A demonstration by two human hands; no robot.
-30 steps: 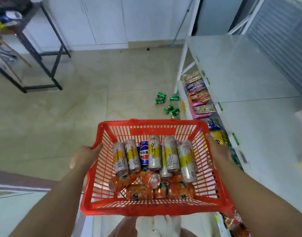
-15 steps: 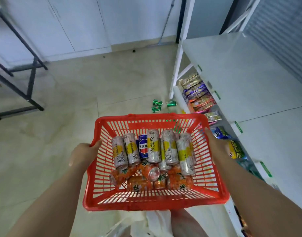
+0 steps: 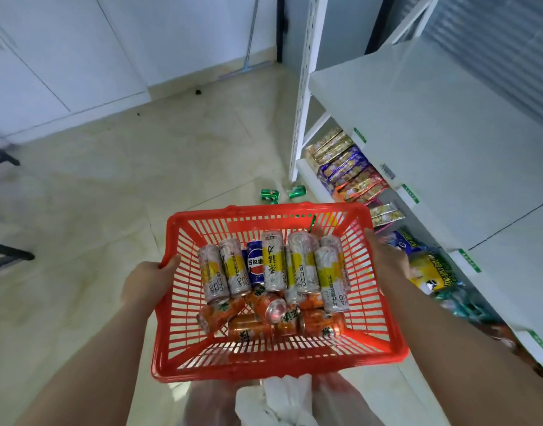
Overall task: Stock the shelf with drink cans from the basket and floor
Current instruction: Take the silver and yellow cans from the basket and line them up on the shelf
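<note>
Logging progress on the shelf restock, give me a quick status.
Left hand and right hand gripping red basket. Cans inside, none shelved. Green cans on floor ahead.

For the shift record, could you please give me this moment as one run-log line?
left hand: grips red basket side | right hand: grips opposite side | basket: cans lying inside | floor: green cans | top shelf: bare

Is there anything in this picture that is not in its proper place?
Yes. Green cans lie on their sides on the floor near the foot of the shelf, not stocked. The cans in the red basket are heaped in disorder.
</note>
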